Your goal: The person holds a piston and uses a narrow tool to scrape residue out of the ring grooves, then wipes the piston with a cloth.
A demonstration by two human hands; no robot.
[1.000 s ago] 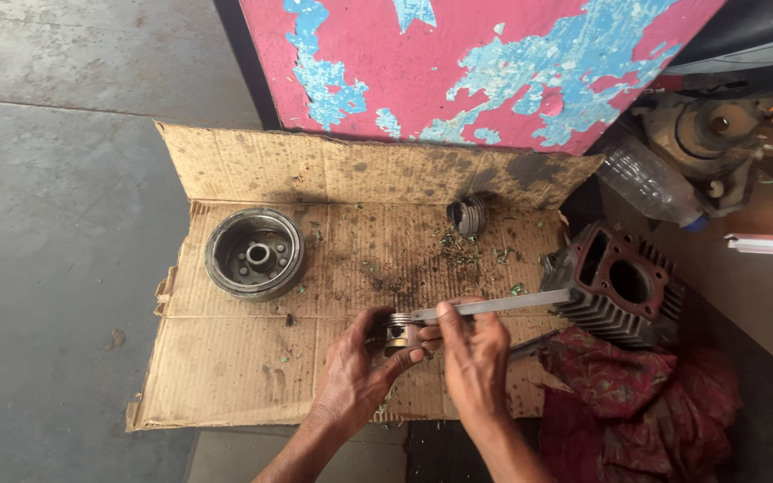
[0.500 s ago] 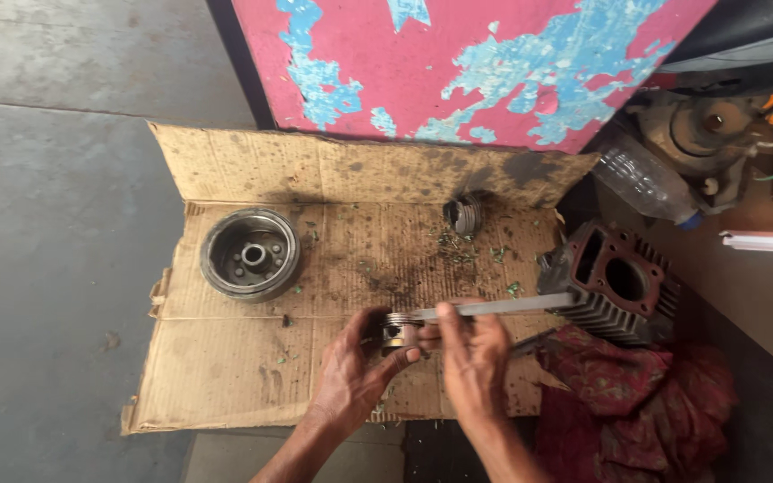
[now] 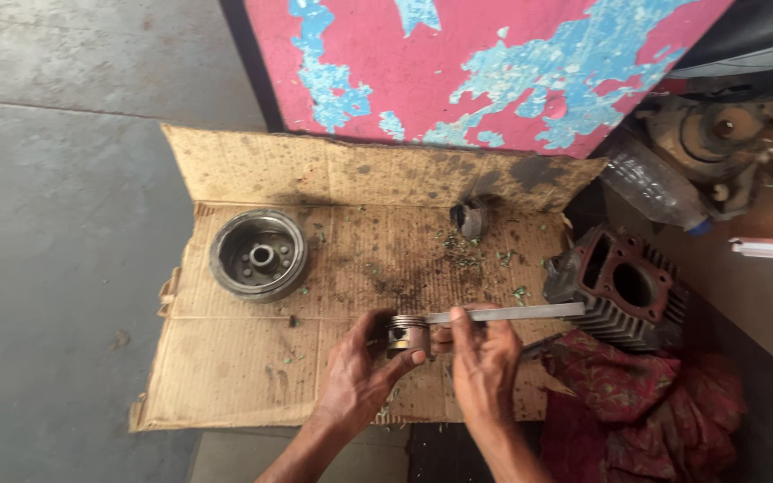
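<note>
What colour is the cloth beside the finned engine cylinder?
Dark red cloth with a small pattern, head view.

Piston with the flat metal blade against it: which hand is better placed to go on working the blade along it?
Right, probably. The right hand already grips the flat metal blade, whose tip sits at the piston's ringed end. The left hand is occupied cradling the piston above the cardboard.

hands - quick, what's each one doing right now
Left hand: closed around a small metal piston.
Right hand: closed on a flat metal blade, its tip at the piston.
</note>
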